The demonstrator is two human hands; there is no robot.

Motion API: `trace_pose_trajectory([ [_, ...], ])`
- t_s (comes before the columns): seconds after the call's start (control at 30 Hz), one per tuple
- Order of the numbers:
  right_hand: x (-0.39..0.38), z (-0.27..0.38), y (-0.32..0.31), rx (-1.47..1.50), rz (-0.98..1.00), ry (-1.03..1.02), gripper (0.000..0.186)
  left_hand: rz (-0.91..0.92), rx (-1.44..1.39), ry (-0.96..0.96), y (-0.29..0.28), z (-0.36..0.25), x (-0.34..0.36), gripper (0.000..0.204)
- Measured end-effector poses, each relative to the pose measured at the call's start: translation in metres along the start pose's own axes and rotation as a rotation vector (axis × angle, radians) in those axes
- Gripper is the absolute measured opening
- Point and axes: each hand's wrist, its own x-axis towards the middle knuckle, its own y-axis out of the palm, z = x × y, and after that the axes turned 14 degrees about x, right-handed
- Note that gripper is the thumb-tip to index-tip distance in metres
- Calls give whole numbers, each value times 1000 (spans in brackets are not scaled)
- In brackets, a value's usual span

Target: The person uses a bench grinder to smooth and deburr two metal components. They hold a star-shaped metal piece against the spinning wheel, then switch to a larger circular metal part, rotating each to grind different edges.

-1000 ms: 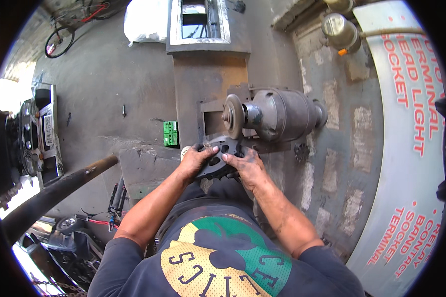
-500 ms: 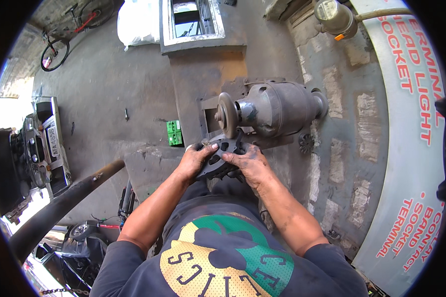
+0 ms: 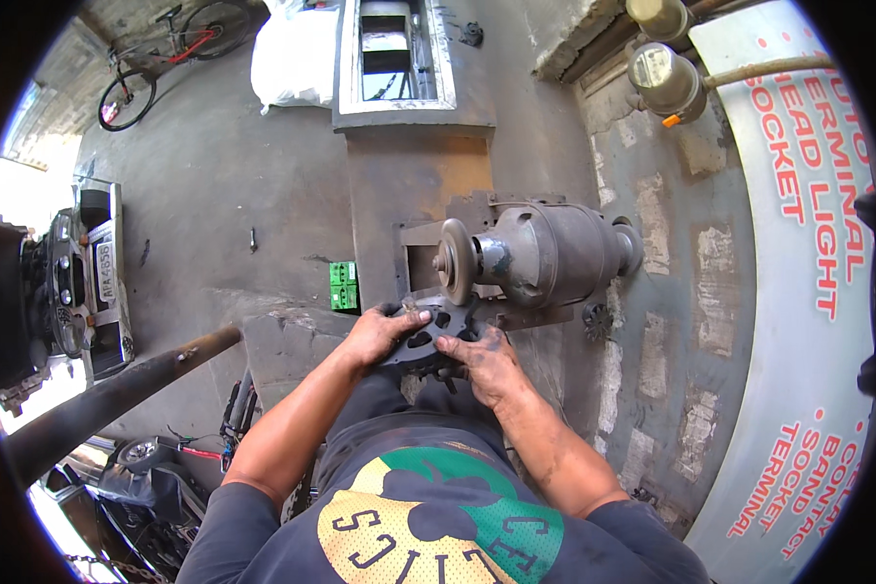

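Left hand [image 3: 377, 335] and right hand [image 3: 486, 362] (2 thumbs [image 3: 420, 318] atop) clasp a dark plate [image 3: 435, 330].

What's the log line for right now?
left hand: gripping dark plate; right hand: gripping dark plate; dark plate: close to wheel, contact unclear; motor: right of wheel

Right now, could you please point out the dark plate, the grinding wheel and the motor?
Dark plate [image 3: 433, 330]: head view, face between its holes.
Grinding wheel [image 3: 460, 263]: head view, broad rim.
Motor [image 3: 576, 255]: head view, middle of its casing.

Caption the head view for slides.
Left hand and right hand grip a dark, holed metal plate near a round grey wheel.
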Motion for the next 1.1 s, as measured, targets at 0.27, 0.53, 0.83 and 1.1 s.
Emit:
trace_pose_trajectory([
  [0.27, 12, 6, -11, -69, 18, 41, 41, -57, 64, 14, 7, 21, 24, 58],
  [0.53, -2, 8, -7, -91, -32, 23, 43, 14, 32, 22, 8, 1, 13, 64],
  [0.83, 1, -3, 1, -104, -21, 76, 35, -136, 10, 2, 7, 18, -15, 69],
  [1.1, 14, -2, -8, -159, 38, 104, 46, -171, 31, -77, 8, 25, -7, 71],
])
